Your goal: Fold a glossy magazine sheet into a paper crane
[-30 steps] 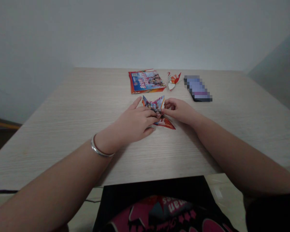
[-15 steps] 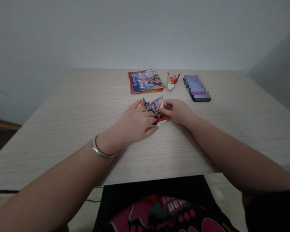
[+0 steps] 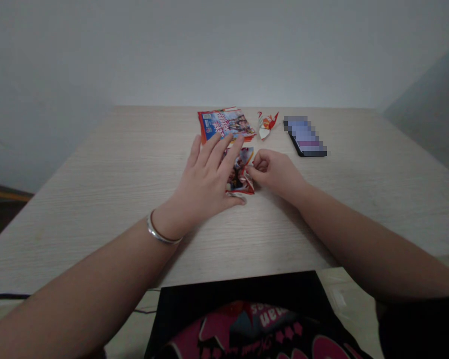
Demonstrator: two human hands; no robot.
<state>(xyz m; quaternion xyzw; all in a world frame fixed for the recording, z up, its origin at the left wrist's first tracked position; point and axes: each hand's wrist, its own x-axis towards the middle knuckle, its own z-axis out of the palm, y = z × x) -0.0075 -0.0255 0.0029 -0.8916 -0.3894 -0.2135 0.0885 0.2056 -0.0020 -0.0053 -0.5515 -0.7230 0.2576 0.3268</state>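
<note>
Folded printed paper (image 3: pixel 239 174) is lying on the pale wood-grain table (image 3: pixel 134 164) between my two hands; I am taking it as the centre of a clock face, with twelve pointing away from me. My left hand (image 3: pixel 204 182) is resting palm down at nine o'clock, open and flat, its spread fingers pointing roughly toward twelve and covering the paper's left part. Its thumb is lying by the paper's near edge, around six. My right hand (image 3: pixel 275 172) is sitting at three o'clock with its fingers curling inward, and I am pinching the paper's right edge, the thumb tip showing on top. Between my hands the paper is showing a colourful picture with red edging.

Between eleven and twelve, a stack of printed sheets (image 3: pixel 230 122) is lying just beyond; my left fingertips are overlapping it in this view, and I cannot tell whether they are touching it. At one o'clock, a small red-and-white folded paper figure (image 3: pixel 267 125) is sitting just beside the stack. At two, a dark phone (image 3: pixel 307 137) is lying, its screen showing as blurred squares. Around eight, I am wearing a silver bangle (image 3: pixel 159 233) on my left wrist.
</note>
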